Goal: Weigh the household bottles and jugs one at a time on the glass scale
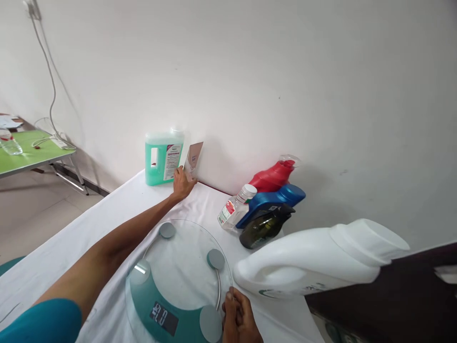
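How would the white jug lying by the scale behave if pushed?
The white jug lies on its side past the table edge, so it may roll or tip off. Its smooth plastic looks slippery. The right hand is beside it at the scale; its fill cannot be told.

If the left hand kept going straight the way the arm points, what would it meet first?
The left hand already touches the small brown card propped against the white wall. Straight on, it would likely press the card to the wall; the green jug sits just left of that line.
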Action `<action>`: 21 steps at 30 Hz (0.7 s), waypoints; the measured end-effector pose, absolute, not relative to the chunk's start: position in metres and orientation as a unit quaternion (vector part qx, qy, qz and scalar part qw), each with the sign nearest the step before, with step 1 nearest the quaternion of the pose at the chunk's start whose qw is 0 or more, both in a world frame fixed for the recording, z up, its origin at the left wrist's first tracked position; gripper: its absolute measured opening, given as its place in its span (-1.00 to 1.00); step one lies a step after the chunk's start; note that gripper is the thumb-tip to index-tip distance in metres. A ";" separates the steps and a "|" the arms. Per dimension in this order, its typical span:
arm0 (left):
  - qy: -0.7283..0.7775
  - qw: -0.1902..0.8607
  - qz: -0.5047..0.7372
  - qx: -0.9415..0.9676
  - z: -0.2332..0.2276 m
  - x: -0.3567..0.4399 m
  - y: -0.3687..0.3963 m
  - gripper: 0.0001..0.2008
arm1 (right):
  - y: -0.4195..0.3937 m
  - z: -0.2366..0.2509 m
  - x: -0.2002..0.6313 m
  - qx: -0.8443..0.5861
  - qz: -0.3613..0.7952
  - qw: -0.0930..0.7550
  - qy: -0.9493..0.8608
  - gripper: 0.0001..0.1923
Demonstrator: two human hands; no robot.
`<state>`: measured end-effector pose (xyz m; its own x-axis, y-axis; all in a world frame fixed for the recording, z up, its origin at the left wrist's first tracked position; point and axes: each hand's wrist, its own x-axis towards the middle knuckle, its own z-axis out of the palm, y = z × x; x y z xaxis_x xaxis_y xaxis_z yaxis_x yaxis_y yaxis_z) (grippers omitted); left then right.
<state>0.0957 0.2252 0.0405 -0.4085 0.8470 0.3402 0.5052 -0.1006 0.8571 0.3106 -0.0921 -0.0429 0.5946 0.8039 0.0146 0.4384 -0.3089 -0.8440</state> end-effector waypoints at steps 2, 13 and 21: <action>0.592 0.169 0.532 0.581 0.047 0.109 0.205 -0.08 | -0.092 -0.039 0.310 -0.776 0.210 0.432 -0.408 -0.36; 0.496 0.345 0.330 0.725 0.051 0.213 0.175 -0.07 | -0.094 -0.034 0.307 -0.743 0.224 0.465 -0.427 -0.41; 0.553 0.280 0.345 0.705 0.055 0.208 0.163 -0.43 | -0.091 -0.031 0.312 -0.725 0.248 0.463 -0.445 -0.46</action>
<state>0.2076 0.1632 0.0552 0.1500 0.9729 0.1760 0.5858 -0.2309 0.7769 0.3124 -0.0905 -0.0310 0.4805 0.8754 0.0531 0.4167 -0.1746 -0.8921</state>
